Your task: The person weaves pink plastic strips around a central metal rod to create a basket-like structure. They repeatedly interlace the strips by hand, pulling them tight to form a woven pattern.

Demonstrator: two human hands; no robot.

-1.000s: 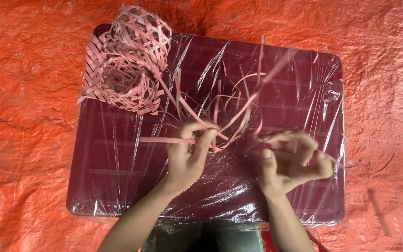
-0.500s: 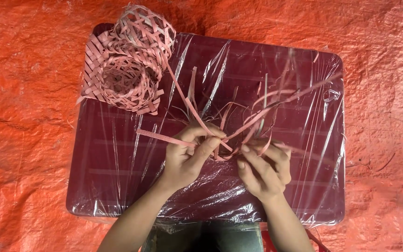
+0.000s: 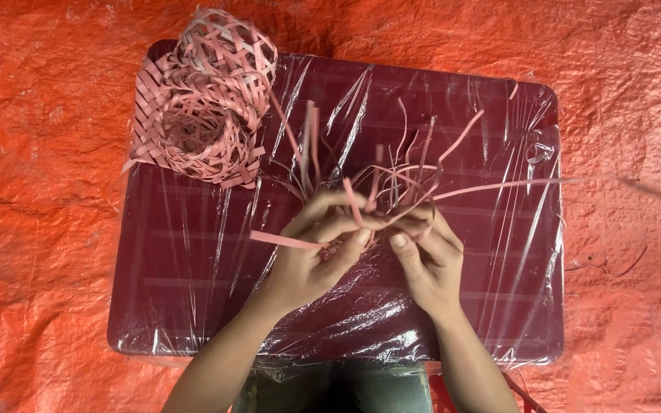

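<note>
1. The left hand [image 3: 311, 256] is curled closed, pinching a bundle of thin pink flat weaving strips [image 3: 392, 187] above the middle of the dark maroon plastic-wrapped table [image 3: 193, 306]; a loosened pinch could let the crossing strips slip apart
2. The right hand [image 3: 426, 256] is half closed on the same strips, fingers bent; a hard tug could kink or snap one
3. The loose ends fan far and right, and may tangle
4. The pink open-weave baskets [image 3: 208, 99] lie far left, well apart; trailing strips could snag them
</note>
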